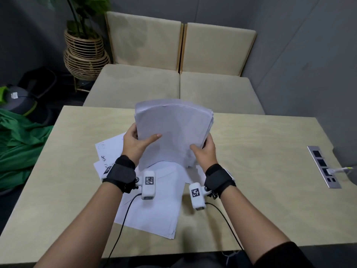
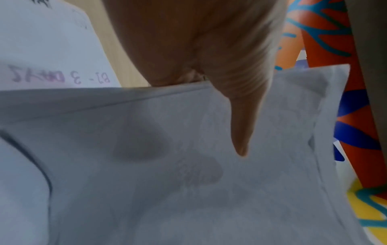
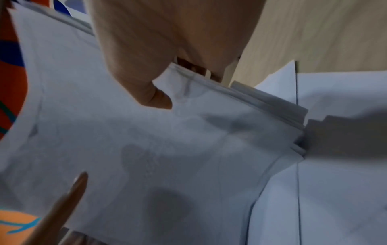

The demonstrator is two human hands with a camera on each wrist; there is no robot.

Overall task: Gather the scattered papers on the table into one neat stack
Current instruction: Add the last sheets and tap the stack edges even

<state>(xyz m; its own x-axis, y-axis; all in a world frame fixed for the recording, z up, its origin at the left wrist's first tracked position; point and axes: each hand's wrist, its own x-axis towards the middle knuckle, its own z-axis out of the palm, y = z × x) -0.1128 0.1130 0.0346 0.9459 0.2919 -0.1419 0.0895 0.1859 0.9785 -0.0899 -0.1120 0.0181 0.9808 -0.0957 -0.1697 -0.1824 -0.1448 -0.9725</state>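
So both hands are holding a thick bundle of papers [image 1: 173, 132] up off the table [image 1: 251, 171], tilted with its top edge leaning toward 12 o'clock. The left hand [image 1: 135, 144] is gripping the bundle's 9 o'clock edge, thumb [image 2: 240, 126] lying flat across the front sheet and the other fingers tucked behind it. The right hand [image 1: 204, 151] is clamping the 3 o'clock edge the same way, thumb [image 3: 146, 92] pressing on the front and fingers wrapping behind. The sheets in the bundle aren't lining up; the edges are fanning out. More loose sheets [image 1: 154, 206] are lying flat on the table at 6 o'clock under the wrists, and a handwritten page [image 1: 110, 149] is sticking out at 9 o'clock.
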